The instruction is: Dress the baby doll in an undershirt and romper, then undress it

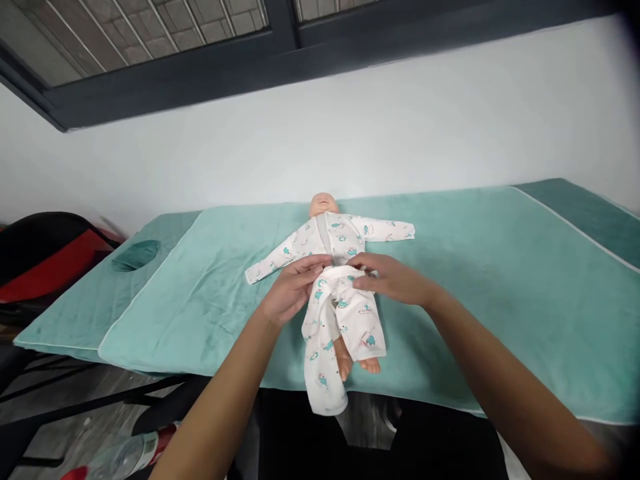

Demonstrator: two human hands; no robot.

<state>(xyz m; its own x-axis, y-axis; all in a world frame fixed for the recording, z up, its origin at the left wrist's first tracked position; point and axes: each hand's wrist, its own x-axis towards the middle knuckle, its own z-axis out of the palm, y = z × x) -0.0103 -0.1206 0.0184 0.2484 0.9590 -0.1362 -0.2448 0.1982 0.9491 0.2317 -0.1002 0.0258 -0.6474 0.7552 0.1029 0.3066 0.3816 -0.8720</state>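
A baby doll lies on its back on a teal towel, head toward the wall. It wears a white printed top and white printed trousers. My left hand and my right hand both pinch the trousers' waistband at the doll's waist, one on each side. One trouser leg hangs limp past the table's front edge; the doll's bare feet stick out of the other.
The towel covers a long padded table with a face hole at the left end. A white wall and a dark window frame stand behind. A red and black chair is at left; a plastic bottle lies on the floor.
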